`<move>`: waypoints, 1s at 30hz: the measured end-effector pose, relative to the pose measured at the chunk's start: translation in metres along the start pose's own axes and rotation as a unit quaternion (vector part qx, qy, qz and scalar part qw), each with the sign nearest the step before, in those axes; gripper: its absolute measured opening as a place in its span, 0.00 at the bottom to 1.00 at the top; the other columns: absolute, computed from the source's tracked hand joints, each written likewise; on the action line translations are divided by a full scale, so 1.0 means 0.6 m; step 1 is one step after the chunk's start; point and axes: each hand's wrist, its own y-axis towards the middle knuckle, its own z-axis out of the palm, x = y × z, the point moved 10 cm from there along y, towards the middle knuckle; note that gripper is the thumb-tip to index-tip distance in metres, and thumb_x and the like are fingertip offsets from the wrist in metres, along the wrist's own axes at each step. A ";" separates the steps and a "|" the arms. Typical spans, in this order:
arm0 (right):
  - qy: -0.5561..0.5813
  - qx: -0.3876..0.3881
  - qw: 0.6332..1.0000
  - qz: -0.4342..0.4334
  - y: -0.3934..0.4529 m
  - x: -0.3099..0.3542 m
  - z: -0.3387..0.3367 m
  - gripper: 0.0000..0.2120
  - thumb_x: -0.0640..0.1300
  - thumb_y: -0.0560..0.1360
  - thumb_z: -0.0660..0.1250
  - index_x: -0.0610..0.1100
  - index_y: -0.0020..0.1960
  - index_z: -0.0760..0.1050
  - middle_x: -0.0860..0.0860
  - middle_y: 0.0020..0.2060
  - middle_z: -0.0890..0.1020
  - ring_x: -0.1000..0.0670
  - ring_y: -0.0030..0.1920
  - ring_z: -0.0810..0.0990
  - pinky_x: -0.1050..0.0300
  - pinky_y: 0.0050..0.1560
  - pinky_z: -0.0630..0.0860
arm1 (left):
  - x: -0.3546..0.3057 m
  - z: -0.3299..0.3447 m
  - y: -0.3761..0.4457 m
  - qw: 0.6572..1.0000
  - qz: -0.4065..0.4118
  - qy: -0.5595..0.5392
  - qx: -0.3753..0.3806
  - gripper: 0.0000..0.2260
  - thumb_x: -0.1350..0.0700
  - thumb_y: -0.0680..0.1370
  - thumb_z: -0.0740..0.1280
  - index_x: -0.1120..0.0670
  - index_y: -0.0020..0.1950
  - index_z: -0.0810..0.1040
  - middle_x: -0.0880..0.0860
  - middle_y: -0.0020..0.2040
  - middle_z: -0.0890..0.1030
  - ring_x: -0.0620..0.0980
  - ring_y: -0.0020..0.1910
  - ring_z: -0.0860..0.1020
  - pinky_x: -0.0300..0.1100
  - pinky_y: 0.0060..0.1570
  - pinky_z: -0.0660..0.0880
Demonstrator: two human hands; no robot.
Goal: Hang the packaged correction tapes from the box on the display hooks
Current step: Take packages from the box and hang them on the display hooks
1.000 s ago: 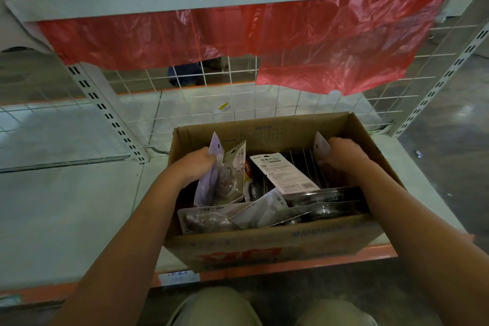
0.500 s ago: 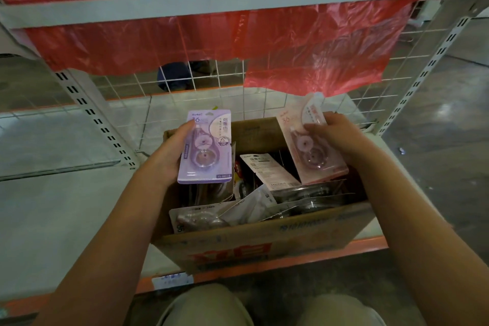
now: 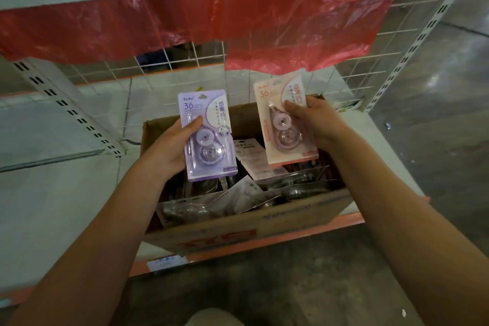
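Observation:
An open cardboard box [image 3: 254,230] sits on the low shelf, holding several packaged correction tapes [image 3: 246,193]. My left hand [image 3: 172,145] grips a purple correction tape pack [image 3: 209,145] upright above the box's left half, thumb across its face. My right hand [image 3: 317,119] holds a pink correction tape pack [image 3: 280,140] upright above the box's right half, thumb on its front. No display hooks show in this view.
A white wire grid panel [image 3: 264,79] backs the shelf, partly covered by red plastic sheeting [image 3: 211,21]. Slotted uprights [image 3: 66,111] stand at left and right. The white shelf board [image 3: 53,206] has an orange front edge. Concrete floor lies to the right.
Both hands have lifted out of the box, each bringing up one pack and turning it face toward me. The packs now sit higher and more upright than half a second ago.

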 end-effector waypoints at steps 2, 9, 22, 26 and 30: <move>0.033 0.007 0.999 0.014 -0.011 0.008 0.003 0.04 0.42 0.77 0.65 0.42 0.49 0.76 0.46 0.43 0.84 0.47 0.42 0.85 0.50 0.42 0.80 | -0.008 0.011 -0.011 1.000 -0.006 -0.008 -0.003 0.09 0.57 0.81 0.59 0.50 0.58 0.74 0.51 0.44 0.85 0.48 0.42 0.84 0.43 0.38 0.81; 0.059 0.043 0.995 0.061 -0.098 0.050 0.027 0.03 0.41 0.77 0.64 0.42 0.49 0.76 0.46 0.43 0.84 0.46 0.43 0.84 0.49 0.46 0.79 | -0.049 0.047 -0.099 0.999 -0.034 -0.004 0.007 0.09 0.56 0.82 0.56 0.51 0.56 0.75 0.51 0.45 0.85 0.48 0.43 0.84 0.42 0.40 0.81; 0.028 0.015 0.992 0.122 -0.332 0.193 0.034 0.06 0.49 0.77 0.66 0.49 0.51 0.77 0.48 0.48 0.85 0.45 0.48 0.84 0.42 0.54 0.78 | -0.151 0.117 -0.345 0.991 -0.131 0.000 0.011 0.09 0.55 0.81 0.59 0.51 0.58 0.75 0.53 0.45 0.85 0.49 0.42 0.84 0.45 0.40 0.82; 0.047 0.002 0.989 0.140 -0.407 0.237 0.047 0.05 0.47 0.77 0.65 0.48 0.52 0.77 0.46 0.50 0.84 0.45 0.49 0.84 0.44 0.54 0.79 | -0.187 0.122 -0.421 0.988 -0.152 -0.002 0.007 0.08 0.55 0.81 0.59 0.50 0.57 0.75 0.52 0.45 0.85 0.49 0.42 0.84 0.45 0.39 0.82; 0.042 0.007 0.989 0.140 -0.484 0.279 0.062 0.10 0.48 0.77 0.65 0.46 0.56 0.76 0.47 0.52 0.83 0.45 0.51 0.83 0.43 0.56 0.78 | -0.236 0.126 -0.501 0.989 -0.148 0.002 0.016 0.09 0.55 0.82 0.56 0.51 0.55 0.75 0.52 0.42 0.85 0.49 0.39 0.84 0.44 0.35 0.81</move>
